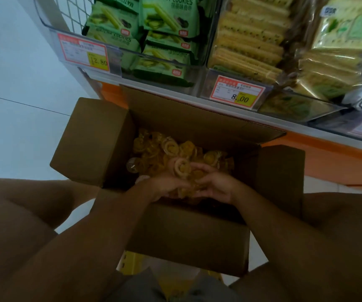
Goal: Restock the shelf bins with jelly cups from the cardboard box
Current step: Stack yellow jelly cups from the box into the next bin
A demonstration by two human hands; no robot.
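Forearms come in from the bottom corners, between two bent knees, and meet inside the open cardboard box. The left hand and the right hand lie side by side, nearly touching, at the near end of the box. Both have their fingers curled down into a heap of yellow jelly cups and cup a clump of them between the palms. The light in the box is dim, so how many cups each hand grasps is hard to tell. One round cup with a pale ring lid sits on top, just past the fingertips.

The rest of the cups lie loose, piled toward the far left of the box. All four flaps stand open. The box's far flap leans against an orange shelf edge.

Above that edge sit clear shelf bins. The left bin holds green matcha cookie packs behind a price tag reading 12.80. The next bin holds pale cracker packs, with a tag reading 8.00. Pale floor spreads to the left.
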